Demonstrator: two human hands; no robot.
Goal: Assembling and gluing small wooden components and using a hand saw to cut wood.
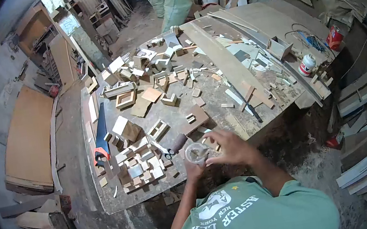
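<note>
Head view: a broad worktable (177, 118) is bearing scattered wooden pieces (127, 128), with a handsaw (101, 127) lying along its left side. The person's right hand (230, 148) is curving, thumb and fingers apart; whether it is gripping anything cannot be made out. The left hand (195, 171) is grasping a clear round container (197, 153) by the near edge, its round end facing up, its long axis running foreshortened toward the camera.
</note>
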